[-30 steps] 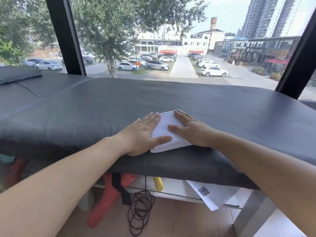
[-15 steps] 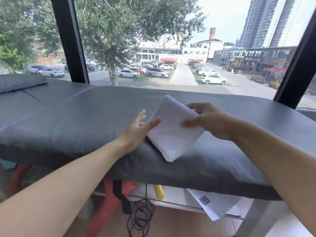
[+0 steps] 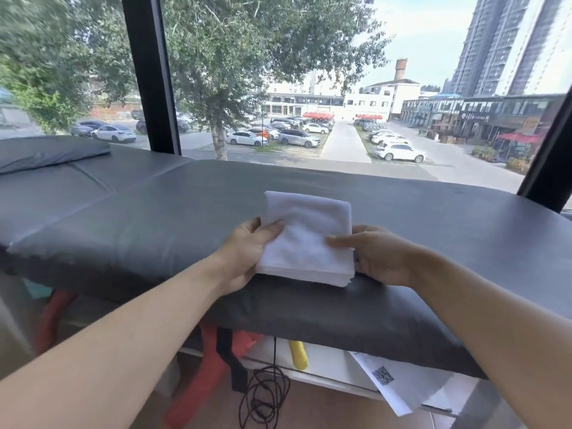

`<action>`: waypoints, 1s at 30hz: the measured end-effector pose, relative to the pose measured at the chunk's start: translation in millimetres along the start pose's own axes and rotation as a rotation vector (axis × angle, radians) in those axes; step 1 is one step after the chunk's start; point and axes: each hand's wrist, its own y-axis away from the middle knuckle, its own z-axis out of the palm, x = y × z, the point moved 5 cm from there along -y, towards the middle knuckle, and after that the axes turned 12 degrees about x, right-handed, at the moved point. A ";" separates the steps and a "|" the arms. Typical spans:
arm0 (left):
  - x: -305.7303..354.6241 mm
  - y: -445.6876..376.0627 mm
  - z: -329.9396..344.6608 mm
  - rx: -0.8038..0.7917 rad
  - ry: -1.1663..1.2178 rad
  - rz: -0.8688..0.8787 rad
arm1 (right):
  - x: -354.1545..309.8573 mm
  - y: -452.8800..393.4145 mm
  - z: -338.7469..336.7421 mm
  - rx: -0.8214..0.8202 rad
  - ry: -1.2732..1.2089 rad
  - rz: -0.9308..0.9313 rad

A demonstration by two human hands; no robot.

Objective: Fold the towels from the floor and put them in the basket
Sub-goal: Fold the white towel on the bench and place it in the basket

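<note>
A white towel [image 3: 306, 236], folded into a thick square, is held just above the near edge of a dark grey padded table [image 3: 154, 218]. My left hand [image 3: 247, 252] grips its left edge, thumb on top. Its right edge is pinched by my right hand [image 3: 374, 255], thumb over the top and fingers underneath. The towel tilts up away from me. No basket and no other towels are in view.
A dark pillow [image 3: 46, 153] lies at the table's far left. Under the table are red legs [image 3: 198, 382], a yellow object [image 3: 298, 354], a coiled black cable [image 3: 263, 397] and a white sheet with a QR code [image 3: 399, 382]. Large windows stand behind.
The towel lay flat under both palms, then my right hand lifted it. Now both hands hold it by its sides, squared up above the table edge.
</note>
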 end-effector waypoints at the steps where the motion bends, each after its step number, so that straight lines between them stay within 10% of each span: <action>1: 1.5 -0.8 -3.3 -0.009 -0.031 -0.007 | -0.3 -3.3 -1.4 0.006 -0.006 -0.042; 23: 1.2 -0.6 -15.6 -0.146 -0.198 -0.029 | 2.6 -8.3 -5.8 0.100 0.218 -0.185; 30: 19.4 17.3 -11.7 -0.047 -0.553 0.518 | -25.7 10.4 -2.6 -0.017 0.216 -0.244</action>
